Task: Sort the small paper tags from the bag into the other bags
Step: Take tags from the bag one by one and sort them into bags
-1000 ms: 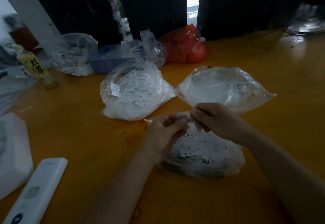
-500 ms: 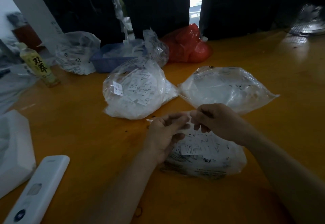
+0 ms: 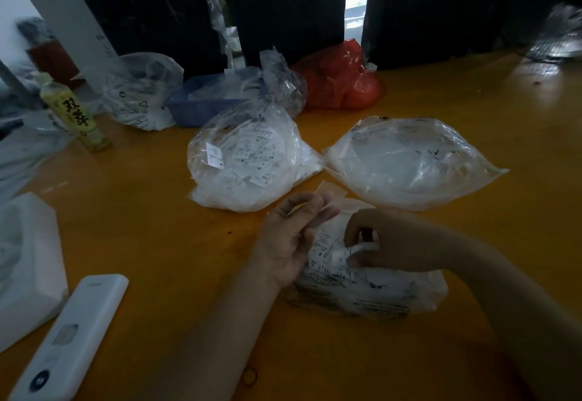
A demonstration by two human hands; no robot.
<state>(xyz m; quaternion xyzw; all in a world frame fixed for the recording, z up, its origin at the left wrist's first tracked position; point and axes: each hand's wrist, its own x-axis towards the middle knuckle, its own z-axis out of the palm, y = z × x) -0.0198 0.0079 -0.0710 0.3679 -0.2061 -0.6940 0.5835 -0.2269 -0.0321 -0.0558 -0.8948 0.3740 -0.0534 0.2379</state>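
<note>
While your left hand (image 3: 291, 236) pinches the open lip of the near bag (image 3: 371, 287) between thumb and fingertips and lifts it off the orange table (image 3: 151, 236), your right hand (image 3: 387, 240) is down at that bag's mouth, its fingers curled around a small white paper tag (image 3: 345, 252) with dark print. Whether that tag is already clear of the plastic or only pulled up at the mouth is hard to tell. More printed tags show through the clear film of the near bag, which lies on the table under both of your wrists.

Just beyond the near bag, to its far left, sits a rounded clear bag (image 3: 245, 161) of tags, with size letters showing on several. To the far right of the near bag lies a second clear bag (image 3: 412, 164), puffed up, its contents pale and indistinct. The two almost touch at their corners.

Farther behind the near bag stand a blue basket (image 3: 201, 107), a red plastic bag (image 3: 343, 82) and another printed clear bag (image 3: 141, 91). Well to the left of the near bag are a yellow-labelled drink bottle (image 3: 74, 113), a white foam block (image 3: 28, 262) and a white remote control (image 3: 69, 337).
</note>
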